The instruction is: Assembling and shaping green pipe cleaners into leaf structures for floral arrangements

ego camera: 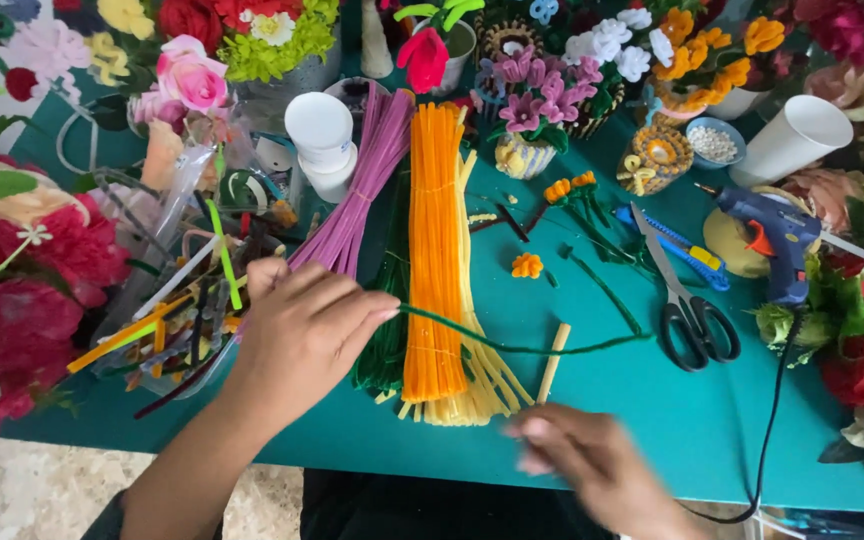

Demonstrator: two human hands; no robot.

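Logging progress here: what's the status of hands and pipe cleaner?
Left hand pinching green pipe cleaner. Right hand blurred, empty. Cleaner drapes over orange bundle.

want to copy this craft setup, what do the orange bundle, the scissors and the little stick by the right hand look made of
The orange bundle looks like pipe cleaners: fuzzy, matte fibre, probably over wire, tied with thin bands. The scissors have grey, shiny blades that look like metal, and black handles, likely plastic. The little stick is pale tan and matte, so probably wood, though it is too small to be sure.

Teal table (652, 440) under even bright light; pale speckled floor (42, 495) shows at lower left.
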